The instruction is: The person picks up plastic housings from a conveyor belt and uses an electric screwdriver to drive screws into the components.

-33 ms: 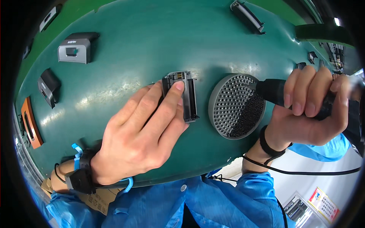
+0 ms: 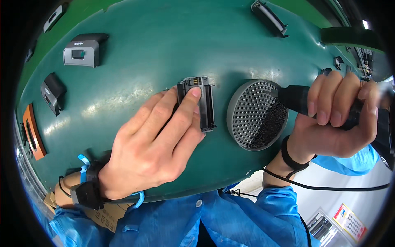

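Note:
Near the middle of the green table, my left hand (image 2: 158, 138) grips a small dark grey plastic housing (image 2: 207, 109) with gold contacts at its far end. The index fingertip presses on its top, while the thumb is hidden. Wrapped around a black electric screwdriver (image 2: 297, 99) is my right hand (image 2: 335, 115), held at the right. The tool lies almost level, its front end at the far right rim of a round grey screw tray (image 2: 233, 123). Small black screws (image 2: 270, 128) are heaped on the tray's right half, and rows of studs or holes cover the rest.
Two grey-and-black housings (image 2: 80, 55) (image 2: 52, 95) and an orange part (image 2: 33, 131) lie on the left. A long black part with a pale roller (image 2: 269, 18) lies at the far right. A black cable (image 2: 329, 188) runs past my right wrist.

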